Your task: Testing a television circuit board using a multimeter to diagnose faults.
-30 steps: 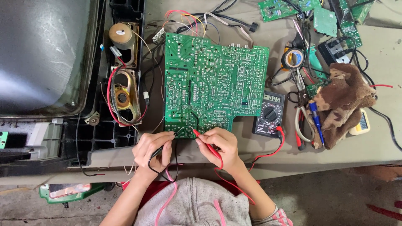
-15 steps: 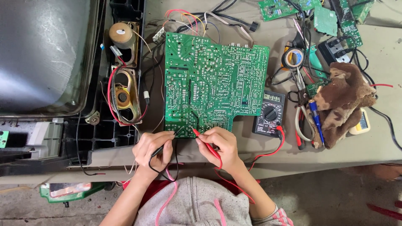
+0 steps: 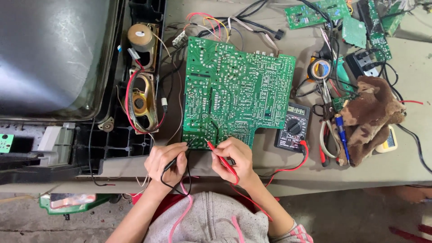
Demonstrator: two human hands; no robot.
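Left hand (image 3: 165, 163) fingers curled tight, pinching the black probe (image 3: 176, 159); right hand (image 3: 234, 158) fingers pinching the red probe (image 3: 219, 157), both tips at the near edge of the green circuit board (image 3: 236, 92) lying solder side up mid-table, exact contact points too small to make out. Multimeter (image 3: 292, 127) sits just right of the board, its top corner tucked under the board edge and its red lead partly hidden behind the right wrist. Old television set (image 3: 54, 58) on the left is cut off by the frame; brown cloth (image 3: 371, 117) covers tools at right.
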